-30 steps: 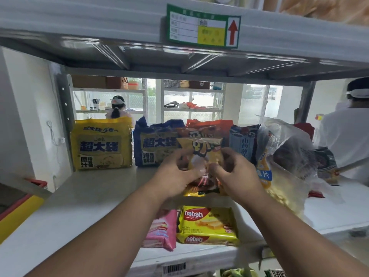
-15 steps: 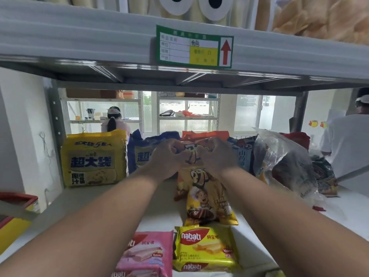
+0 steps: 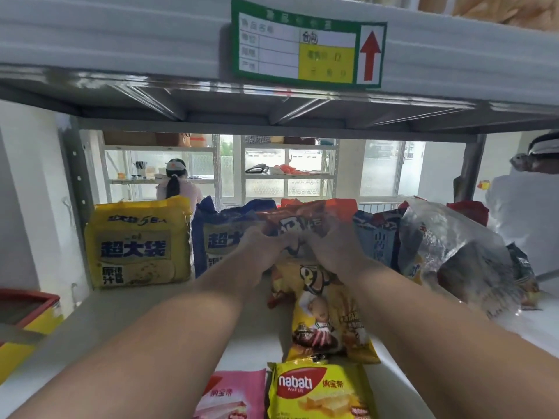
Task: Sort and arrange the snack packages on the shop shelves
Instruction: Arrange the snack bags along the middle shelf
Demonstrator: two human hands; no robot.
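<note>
Both my hands reach deep into the white shelf (image 3: 127,316). My left hand (image 3: 260,252) and my right hand (image 3: 332,252) together grip an orange chip bag (image 3: 305,220) standing at the back. A yellow chip bag (image 3: 328,322) lies flat on the shelf below my hands. In front of it lie a yellow Nabati wafer pack (image 3: 320,391) and a pink wafer pack (image 3: 233,394). At the back stand a yellow noodle multipack (image 3: 137,243) and a blue noodle multipack (image 3: 220,234), the latter partly behind my left hand.
A blue snack bag (image 3: 376,240) and a crumpled clear plastic bag (image 3: 453,255) of snacks stand at the right. The upper shelf edge carries a green price label (image 3: 307,45). A red and yellow bin (image 3: 27,309) sits lower left. Two people stand beyond the shelf.
My hands let go of the yellow chip bag, which now lies flat, and moved up and back to take the orange bag. The camera came closer to the shelf.
</note>
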